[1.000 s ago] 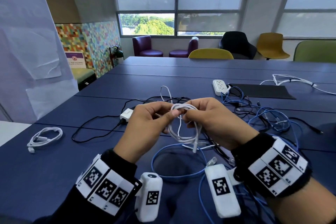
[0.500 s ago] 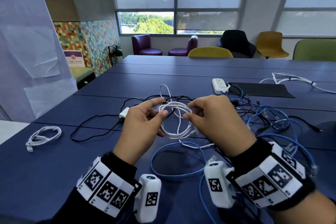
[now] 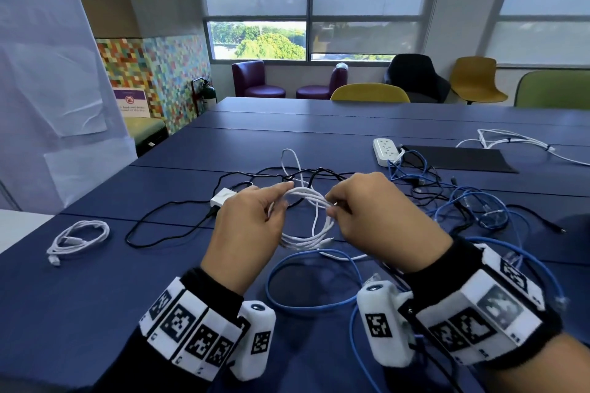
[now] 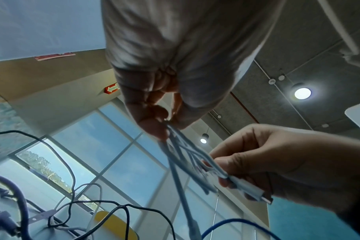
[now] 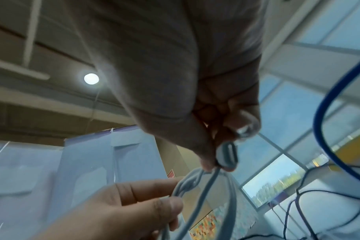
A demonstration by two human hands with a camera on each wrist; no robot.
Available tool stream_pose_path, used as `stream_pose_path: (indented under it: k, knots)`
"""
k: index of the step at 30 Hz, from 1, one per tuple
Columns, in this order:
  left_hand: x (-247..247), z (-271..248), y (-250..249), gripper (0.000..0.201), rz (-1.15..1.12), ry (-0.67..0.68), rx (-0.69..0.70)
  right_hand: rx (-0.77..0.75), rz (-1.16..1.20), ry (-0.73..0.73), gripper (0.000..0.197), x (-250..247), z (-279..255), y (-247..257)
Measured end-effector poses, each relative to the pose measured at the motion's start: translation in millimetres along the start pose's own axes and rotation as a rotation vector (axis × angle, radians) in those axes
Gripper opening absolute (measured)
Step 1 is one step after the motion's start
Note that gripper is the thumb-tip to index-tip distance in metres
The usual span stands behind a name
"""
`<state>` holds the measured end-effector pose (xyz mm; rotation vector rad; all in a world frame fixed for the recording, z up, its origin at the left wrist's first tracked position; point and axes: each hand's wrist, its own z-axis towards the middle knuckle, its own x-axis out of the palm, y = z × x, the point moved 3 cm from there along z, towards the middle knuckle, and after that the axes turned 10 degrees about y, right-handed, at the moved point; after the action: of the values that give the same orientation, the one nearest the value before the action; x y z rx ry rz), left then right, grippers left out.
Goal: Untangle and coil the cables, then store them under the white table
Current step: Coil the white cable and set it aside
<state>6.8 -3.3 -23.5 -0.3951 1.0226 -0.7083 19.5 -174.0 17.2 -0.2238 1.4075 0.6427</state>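
Observation:
A white cable (image 3: pixel 308 223) wound in several loops hangs between my two hands above the blue table (image 3: pixel 95 297). My left hand (image 3: pixel 281 198) pinches the loops on their left side, index finger stretched along the strands. My right hand (image 3: pixel 333 206) pinches the right side. In the right wrist view its fingers (image 5: pixel 207 155) also hold the cable's plug (image 5: pixel 227 154). In the left wrist view the strands (image 4: pixel 185 152) run from my left hand (image 4: pixel 166 128) to the right hand (image 4: pixel 226 170).
A blue cable loop (image 3: pixel 306 284) lies under my hands. A black cable with a white adapter (image 3: pixel 223 198) is behind them. A blue and black tangle (image 3: pixel 472 204), a power strip (image 3: pixel 384 150) and a black mat (image 3: pixel 456 159) lie right. A coiled white cable (image 3: pixel 79 238) lies left, by a white table (image 3: pixel 16 230).
The white cable was bunched tight between my hands a second ago. My hands have drawn slightly apart and the bundle has spread into a wider hanging coil.

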Motion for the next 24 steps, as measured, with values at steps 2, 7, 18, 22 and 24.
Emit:
stream_pose_path:
  k: [2, 7, 18, 22, 24]
  knots:
    - [-2, -1, 0, 0.041, -0.051, 0.037, -0.027, 0.029, 0.176, 0.030, 0.014, -4, 1, -3]
    - [-8, -5, -4, 0.049, -0.109, 0.080, -0.046, 0.024, 0.216, 0.077, 0.018, 1, 2, -5]
    - [-18, -3, -11, 0.041, -0.633, 0.255, -0.082, -0.006, 0.242, -0.399, 0.030, 6, 12, -24]
    - [-15, -6, -8, 0.034, -0.794, 0.185, -0.137, 0.034, 0.425, -0.324, 0.018, 8, 12, -25]
    - [-16, -6, -3, 0.032, -0.817, 0.092, -0.176, 0.052, 0.481, -0.291, 0.017, 11, 11, -23]
